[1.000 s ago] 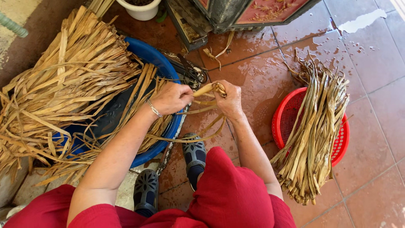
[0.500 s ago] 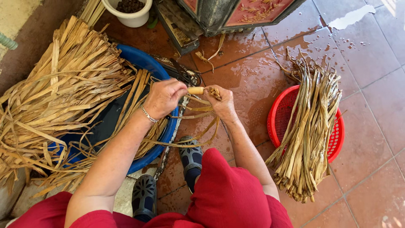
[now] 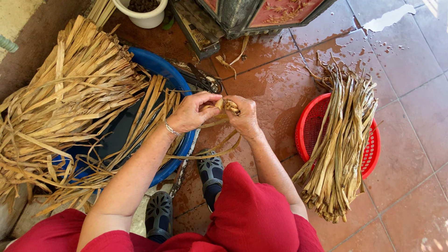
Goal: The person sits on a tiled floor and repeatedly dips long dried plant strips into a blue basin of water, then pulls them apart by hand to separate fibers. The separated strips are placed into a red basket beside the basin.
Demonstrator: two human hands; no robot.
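A dried leaf strip [image 3: 219, 103] is gripped between both hands above wet red floor tiles [image 3: 275, 84]. The left hand [image 3: 191, 112] is closed around the pale end of the strip, with the fingers curled over it and a thin bracelet [image 3: 171, 129] worn at the wrist. The right hand [image 3: 242, 115] is closed as well, and a crumpled, curled part of the same strip is pinched at its fingertips. The two hands are held almost touching, the strip being the only thing between them. Loose ends of the strip are seen trailing down below the hands, towards a pair of dark shoes [image 3: 210, 173] just beneath them.

To the left of the left hand, a blue tub [image 3: 161, 70] is placed, its rim passing just under the wrist. A large heap of dry leaves [image 3: 60, 102] is laid across and beyond the tub, and some long strips are draped over the rim close to the left forearm.

Well to the right of the right hand, a red basket [image 3: 305, 130] is set on the tiles, and a bundle of darker, damp-looking leaves [image 3: 343, 140] is laid across it, reaching past both of its edges.

Beyond the hands, a white pot [image 3: 142, 17] and a dark cabinet base [image 3: 242, 16] are seen. A red garment [image 3: 252, 214] is worn.
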